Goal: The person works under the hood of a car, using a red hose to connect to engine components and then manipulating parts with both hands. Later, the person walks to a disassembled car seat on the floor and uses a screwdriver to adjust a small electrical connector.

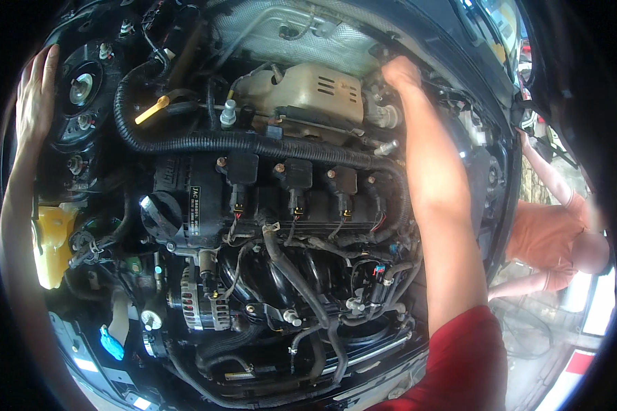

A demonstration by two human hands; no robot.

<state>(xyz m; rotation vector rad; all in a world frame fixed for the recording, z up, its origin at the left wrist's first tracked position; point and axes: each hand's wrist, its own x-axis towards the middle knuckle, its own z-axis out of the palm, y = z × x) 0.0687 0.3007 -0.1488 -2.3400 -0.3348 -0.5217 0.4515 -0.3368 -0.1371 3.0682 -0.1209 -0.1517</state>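
Observation:
My left hand (37, 99) lies with straight fingers along the left edge of the engine bay, beside a strut mount (81, 89). My right arm reaches deep to the back, where my right hand (401, 72) is curled closed at the foil-lined firewall (336, 51), right of a beige metal heat shield (308, 92); what its fingers hold is hidden. Below it are a black engine cover with coils (295, 175), a ribbed hose (185, 142), a yellow dipstick loop (154, 108) and an oil cap (161, 218).
A yellowish reservoir (51, 243) and a blue cap (111, 342) sit at the left. Intake runners (250, 274) and an alternator (199, 301) fill the front. Outside the bay at the right, another person (548, 240) in orange stands with a hand on the car's edge (511, 171).

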